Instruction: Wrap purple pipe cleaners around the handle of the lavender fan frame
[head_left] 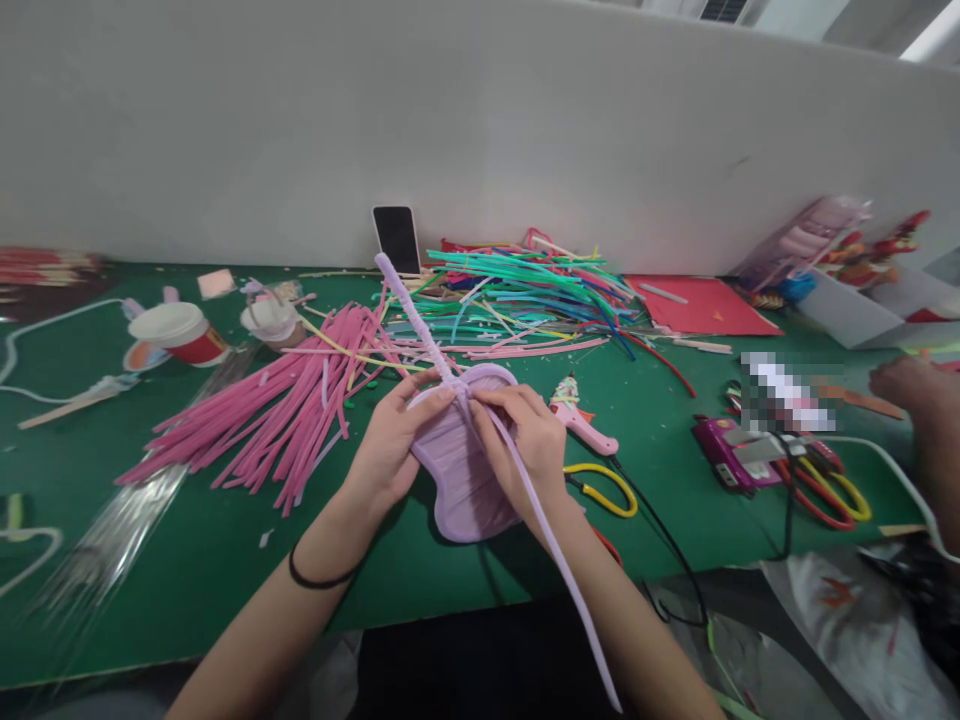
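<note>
A lilac pipe-cleaner petal (465,480), with a rounded fuzzy rim and a ribbed filling, hangs below my fingers. From its top a stem wrapped in lilac pipe cleaner (412,315) rises up and to the left. My left hand (394,430) pinches the join between stem and petal. Close beside it, my right hand (525,440) has its fingertips pressed on a lilac pipe cleaner (559,560) at the same join. The loose tail of that pipe cleaner runs over my right wrist toward the bottom edge. My fingers partly cover the join.
Pink pipe cleaners (277,400) lie left, multicoloured ones (517,285) behind. A pink glue gun (592,430) and yellow-handled scissors (611,490) lie right of my hands. A lidded paper cup (180,335) stands left, a phone (397,240) at the wall. Another person's hand (911,395) is far right.
</note>
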